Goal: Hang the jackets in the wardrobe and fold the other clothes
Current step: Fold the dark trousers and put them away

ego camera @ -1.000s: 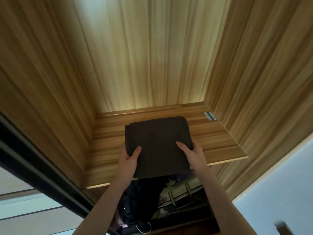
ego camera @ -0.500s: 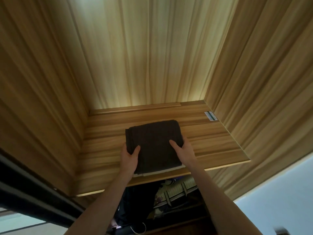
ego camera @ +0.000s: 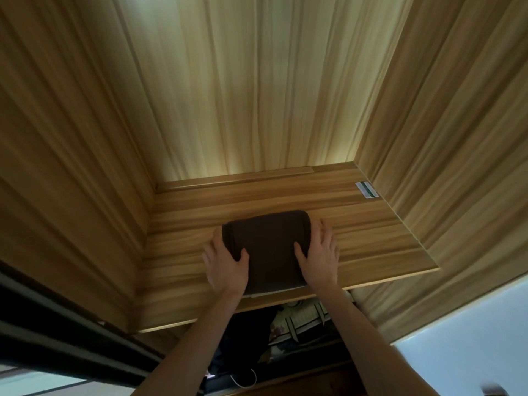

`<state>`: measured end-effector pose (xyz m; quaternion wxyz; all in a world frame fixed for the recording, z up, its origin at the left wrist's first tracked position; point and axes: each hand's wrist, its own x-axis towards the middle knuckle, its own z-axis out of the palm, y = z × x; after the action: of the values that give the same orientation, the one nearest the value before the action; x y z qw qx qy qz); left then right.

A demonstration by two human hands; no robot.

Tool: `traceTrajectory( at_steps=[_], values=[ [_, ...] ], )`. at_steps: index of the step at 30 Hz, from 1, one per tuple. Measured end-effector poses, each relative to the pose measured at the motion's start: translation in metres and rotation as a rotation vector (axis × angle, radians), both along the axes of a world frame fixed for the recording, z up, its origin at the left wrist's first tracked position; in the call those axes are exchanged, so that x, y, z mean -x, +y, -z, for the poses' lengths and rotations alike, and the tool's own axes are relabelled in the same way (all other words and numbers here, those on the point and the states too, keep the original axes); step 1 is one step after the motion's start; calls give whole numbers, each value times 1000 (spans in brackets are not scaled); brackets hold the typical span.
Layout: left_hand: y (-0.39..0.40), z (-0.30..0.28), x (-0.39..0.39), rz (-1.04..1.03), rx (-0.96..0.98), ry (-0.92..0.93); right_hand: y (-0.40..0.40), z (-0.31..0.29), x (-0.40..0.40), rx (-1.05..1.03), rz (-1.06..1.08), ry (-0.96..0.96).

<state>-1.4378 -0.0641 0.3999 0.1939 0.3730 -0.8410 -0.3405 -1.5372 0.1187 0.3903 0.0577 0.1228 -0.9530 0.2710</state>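
A folded dark brown garment (ego camera: pixel 268 247) lies flat on the wooden shelf (ego camera: pixel 371 241) inside the wardrobe, a little back from the front edge. My left hand (ego camera: pixel 225 265) rests against its left side with the thumb on top. My right hand (ego camera: pixel 318 257) lies along its right side, fingers straight on the shelf and thumb on the cloth. A pale layer shows under the garment's near edge.
Wardrobe walls close in on the left (ego camera: pixel 71 167), back and right. A small label (ego camera: pixel 367 190) sits at the shelf's back right corner. Below the shelf hang dark clothes (ego camera: pixel 245 338) and a pale striped garment (ego camera: pixel 300 320). A dark door frame (ego camera: pixel 57 324) runs along the lower left.
The folded garment has gone from overhanging the front edge to lying fully on the shelf, further back. Both hands moved forward with it and now sit at its sides.
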Motion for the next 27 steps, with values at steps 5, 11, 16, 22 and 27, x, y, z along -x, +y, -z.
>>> traceTrajectory(
  at_steps=[5, 11, 16, 22, 27],
  values=[
    [-7, 13, 4, 371, 453, -168, -4, 10, -1, -168, -298, 166],
    [-15, 25, 7, 440, 418, -301, -4, 12, 5, -135, -307, 29],
    [-8, 2, -2, 470, 479, -278, 6, -7, -8, -106, -298, -29],
    [26, -38, -42, 528, 559, -131, 40, -51, -59, -55, -118, 97],
    [50, -73, -62, 553, 591, -53, 77, -72, -104, -105, -50, 177]
  ],
)
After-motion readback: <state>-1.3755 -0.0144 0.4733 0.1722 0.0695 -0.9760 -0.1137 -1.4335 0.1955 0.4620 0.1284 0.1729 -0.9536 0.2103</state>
